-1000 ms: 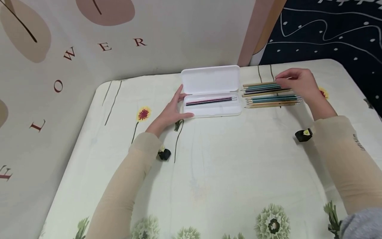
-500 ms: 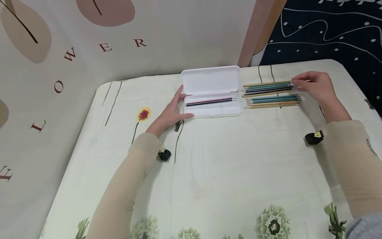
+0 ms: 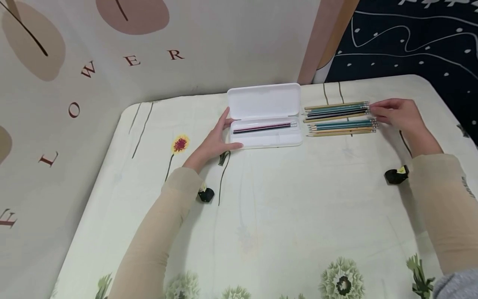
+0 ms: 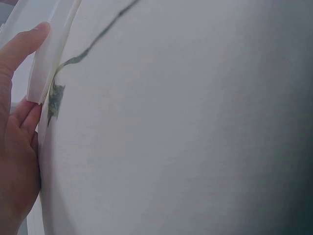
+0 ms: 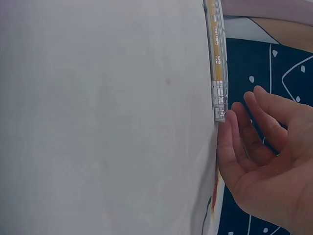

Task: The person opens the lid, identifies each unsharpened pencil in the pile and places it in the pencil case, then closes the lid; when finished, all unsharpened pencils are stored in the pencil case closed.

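A white pencil case point(image 3: 265, 141) lies with its lid point(image 3: 263, 101) flipped back. Dark and red-striped pencils point(image 3: 264, 127) lie inside its tray. My left hand point(image 3: 215, 138) holds the case's left end, its thumb along the front edge and its fingers at the side; the left wrist view shows the thumb on the case wall point(image 4: 49, 63). To the right of the case, a rear group of pencils point(image 3: 336, 111) and a front group of pencils point(image 3: 341, 127) lie side by side. My right hand point(image 3: 401, 115) touches the eraser ends of the rear group, fingers loosely bent and gripping nothing.
A pale flower-printed cloth point(image 3: 284, 207) covers the table. Behind it stands a light wall covering point(image 3: 239, 41) with printed letters, and a dark patterned fabric point(image 3: 418, 45) is at the back right. Small black objects point(image 3: 206, 195) sit at both wrists.
My right hand has moved right from above the rear pencils to their eraser ends, then slightly toward the front. The left hand and the case have stayed put.
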`<state>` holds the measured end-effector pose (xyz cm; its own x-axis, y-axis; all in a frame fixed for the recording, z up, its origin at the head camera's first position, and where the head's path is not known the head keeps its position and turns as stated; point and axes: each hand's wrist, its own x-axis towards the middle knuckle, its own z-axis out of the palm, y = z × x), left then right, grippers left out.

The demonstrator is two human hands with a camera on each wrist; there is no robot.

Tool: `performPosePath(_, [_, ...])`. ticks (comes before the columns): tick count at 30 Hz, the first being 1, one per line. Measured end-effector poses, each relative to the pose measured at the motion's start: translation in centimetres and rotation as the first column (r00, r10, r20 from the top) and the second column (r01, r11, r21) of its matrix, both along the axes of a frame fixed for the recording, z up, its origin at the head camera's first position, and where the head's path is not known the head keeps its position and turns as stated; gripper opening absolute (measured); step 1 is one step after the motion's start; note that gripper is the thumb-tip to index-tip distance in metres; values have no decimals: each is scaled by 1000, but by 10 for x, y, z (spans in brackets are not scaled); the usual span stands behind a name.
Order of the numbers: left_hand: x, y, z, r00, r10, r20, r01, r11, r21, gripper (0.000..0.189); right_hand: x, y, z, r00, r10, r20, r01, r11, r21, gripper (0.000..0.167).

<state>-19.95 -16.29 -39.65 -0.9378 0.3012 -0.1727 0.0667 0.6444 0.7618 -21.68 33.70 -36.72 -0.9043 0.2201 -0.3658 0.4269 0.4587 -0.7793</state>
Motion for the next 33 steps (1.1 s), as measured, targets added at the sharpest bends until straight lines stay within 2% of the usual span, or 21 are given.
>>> performPosePath(4, [0, -1, 0, 1000, 3, -5, -3, 1000, 5, 118, 0, -1, -1, 998, 9, 67, -15, 996, 88, 48])
performPosePath(7, [0, -1, 0, 1000, 3, -9, -3, 1000, 9, 118, -1, 0, -3, 994, 36, 98, -51, 987, 155, 59])
performPosePath(10, [1, -1, 0, 1000, 3, -10, -3, 1000, 13, 118, -3, 2, -7, 993, 68, 101, -87, 976, 201, 55])
performPosePath(14, [1, -1, 0, 1000, 5, -7, -5, 1000, 15, 118, -4, 4, -10, 990, 122, 64, -134, 961, 243, 41])
performPosePath(21, [0, -2, -2, 1000, 8, -7, -8, 1000, 13, 118, -3, 2, -9, 973, 230, -19, -214, 927, 307, 36])
performPosePath(27, [0, -1, -2, 1000, 11, -4, -11, 1000, 7, 118, -4, 0, -7, 970, 243, -20, -223, 918, 328, 40])
performPosePath(33, [0, -1, -3, 1000, 14, 0, -14, 1000, 7, 118, -5, -1, -7, 971, 240, -4, -226, 916, 331, 36])
